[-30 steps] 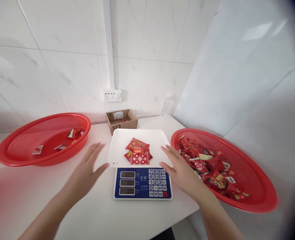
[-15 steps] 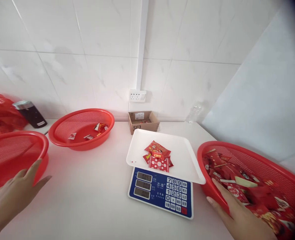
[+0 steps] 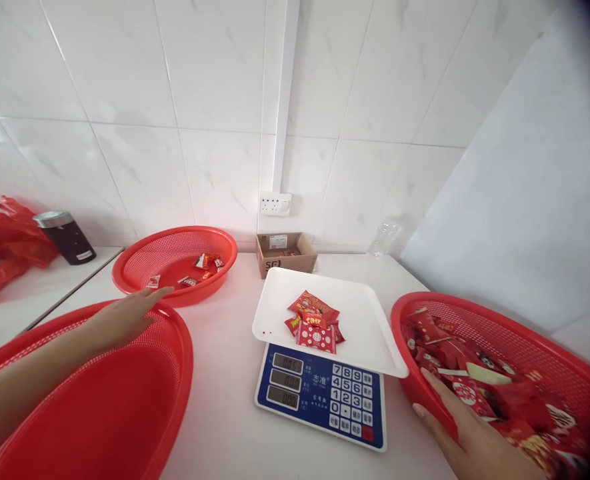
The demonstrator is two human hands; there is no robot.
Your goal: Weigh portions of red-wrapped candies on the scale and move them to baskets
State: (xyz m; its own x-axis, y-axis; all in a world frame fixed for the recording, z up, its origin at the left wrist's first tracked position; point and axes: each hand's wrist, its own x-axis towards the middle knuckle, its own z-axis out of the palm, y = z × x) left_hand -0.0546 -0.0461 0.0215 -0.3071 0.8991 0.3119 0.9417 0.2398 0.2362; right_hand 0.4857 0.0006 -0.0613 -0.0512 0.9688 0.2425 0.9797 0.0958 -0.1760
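My left hand (image 3: 125, 317) lies on the far rim of a large empty red basket (image 3: 139, 407) at the near left, fingers stretched out. My right hand (image 3: 467, 433) grips the near rim of the red basket (image 3: 565, 373) on the right, which is full of red snack packets (image 3: 475, 390). Between them stands a blue digital scale (image 3: 322, 393) with a white tray (image 3: 369, 320) holding several red packets (image 3: 315, 320).
A third red basket (image 3: 139, 257) with a few packets sits behind the left one. A small cardboard box (image 3: 285, 253) and a clear bottle (image 3: 382, 239) stand by the tiled wall. A dark canister (image 3: 67, 237) and red bags (image 3: 2, 243) lie far left.
My left hand moved from the scale tray out to the left, and the empty basket now sits nearer the scale. My right hand dropped from the tray to the right basket's rim.
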